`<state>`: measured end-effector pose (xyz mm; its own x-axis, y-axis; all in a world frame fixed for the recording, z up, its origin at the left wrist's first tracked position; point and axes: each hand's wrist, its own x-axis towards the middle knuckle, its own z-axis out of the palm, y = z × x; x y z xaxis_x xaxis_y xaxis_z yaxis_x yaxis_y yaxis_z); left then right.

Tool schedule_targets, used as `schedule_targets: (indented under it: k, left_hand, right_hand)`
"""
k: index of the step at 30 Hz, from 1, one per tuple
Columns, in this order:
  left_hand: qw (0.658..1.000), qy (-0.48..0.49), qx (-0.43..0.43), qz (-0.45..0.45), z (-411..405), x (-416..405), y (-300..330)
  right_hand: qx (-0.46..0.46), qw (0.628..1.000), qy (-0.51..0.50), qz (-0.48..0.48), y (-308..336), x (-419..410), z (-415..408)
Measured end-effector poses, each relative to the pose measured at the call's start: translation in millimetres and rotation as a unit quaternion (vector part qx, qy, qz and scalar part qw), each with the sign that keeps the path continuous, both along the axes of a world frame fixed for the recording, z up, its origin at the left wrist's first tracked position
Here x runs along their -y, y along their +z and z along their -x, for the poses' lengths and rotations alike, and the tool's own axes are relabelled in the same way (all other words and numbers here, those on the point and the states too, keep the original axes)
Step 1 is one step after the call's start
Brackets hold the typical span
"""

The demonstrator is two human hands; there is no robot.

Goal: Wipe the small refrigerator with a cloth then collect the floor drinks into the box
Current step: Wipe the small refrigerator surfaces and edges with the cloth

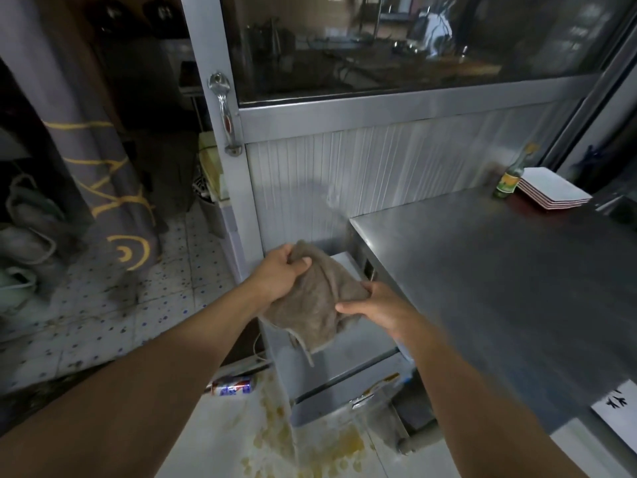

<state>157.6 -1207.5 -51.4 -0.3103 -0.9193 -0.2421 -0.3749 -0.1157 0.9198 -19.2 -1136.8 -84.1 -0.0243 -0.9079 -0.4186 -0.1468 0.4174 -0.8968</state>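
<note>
Cloth [319, 298], brown and bunched, hangs at frame centre over the small refrigerator [348, 353], left hand [279, 274] and right hand [382, 308] both clamped on it. Wiping looks about to start; a drink can [234, 385], apparently, waits at seven o'clock.

Between the fingers of both hands hangs a cloth [317, 298], brownish, matt and nubbly like worn towelling, with loose threads at its lower edge. Just below the fingers, the small refrigerator [348, 370] is grey, dull-sheened metal. To the right of the fingers the table [499, 270] is brushed steel, smooth with a soft gloss. A glossy printed can [234, 385] lies on stained, speckled floor tiles [113, 319]
</note>
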Motion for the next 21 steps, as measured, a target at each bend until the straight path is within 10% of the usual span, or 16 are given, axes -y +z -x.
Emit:
schedule_targets:
  k: [4, 10, 14, 18, 21]
  left_hand:
    - [0.990, 0.023, 0.118, 0.077, -12, 10, -2]
    - [0.987, 0.102, 0.126, 0.001, -23, 35, -27]
    - [0.987, -0.043, 0.019, -0.153, -41, 63, -43]
    - [0.964, -0.177, 0.195, -0.036, -43, 101, -73]
    - [0.951, -0.208, 0.215, 0.077, -51, 138, -101]
  right_hand:
    - [0.253, 0.960, -0.115, 0.028, 0, 3, -15]
    - [0.114, 0.980, -0.158, 0.037, -11, 28, -34]
    - [0.057, 0.995, -0.076, 0.027, -34, 42, -36]
    - [-0.236, 0.969, -0.074, 0.010, -55, 71, -59]
    - [-0.277, 0.954, -0.110, -0.020, -71, 95, -80]
